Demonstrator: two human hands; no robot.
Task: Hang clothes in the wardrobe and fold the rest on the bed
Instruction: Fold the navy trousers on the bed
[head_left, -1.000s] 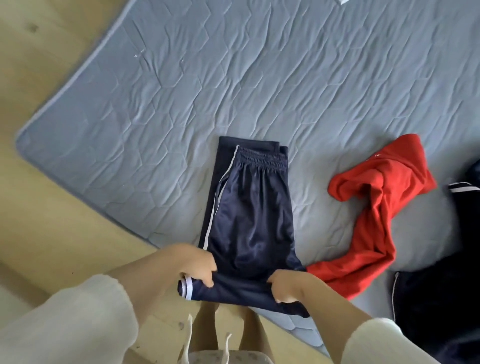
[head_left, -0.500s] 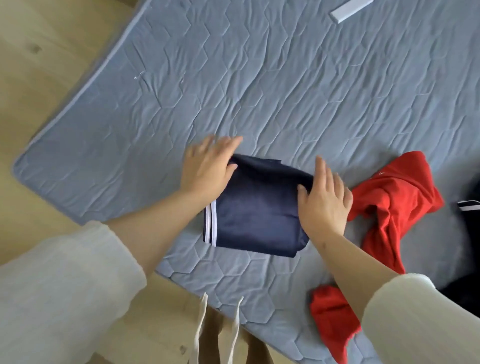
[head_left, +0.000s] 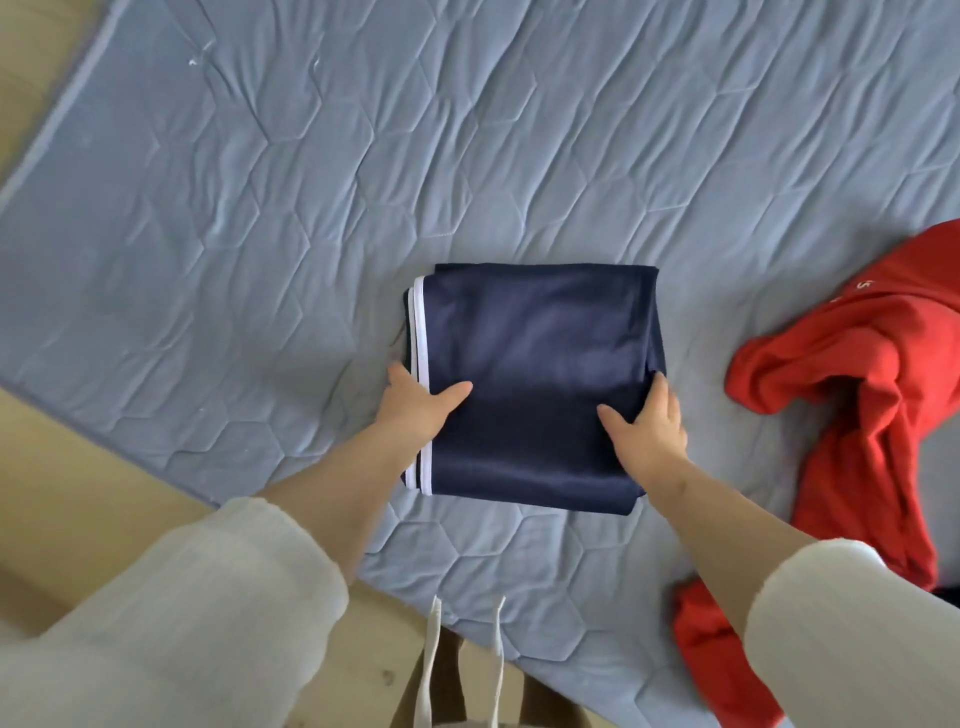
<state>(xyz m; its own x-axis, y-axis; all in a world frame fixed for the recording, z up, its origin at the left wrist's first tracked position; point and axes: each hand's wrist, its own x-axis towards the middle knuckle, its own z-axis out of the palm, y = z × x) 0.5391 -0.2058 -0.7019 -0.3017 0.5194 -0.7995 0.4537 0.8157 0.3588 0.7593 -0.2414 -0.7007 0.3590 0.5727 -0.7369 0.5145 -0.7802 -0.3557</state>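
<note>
Left hand (head_left: 422, 402) grasps folded navy shorts (head_left: 535, 364) at left edge, thumb on top | right hand (head_left: 649, 428) grasps right edge | shorts lie on bed (head_left: 260, 218) | crumpled red garment (head_left: 872, 384) right of shorts, apart

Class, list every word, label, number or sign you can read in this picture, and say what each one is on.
Red garment: a few small white marks near its upper edge, too small and blurred to read.
Shorts: no text, only white stripes along the left edge.
Bed cover: no text.
Nothing in this picture can be read as a word or number.
</note>
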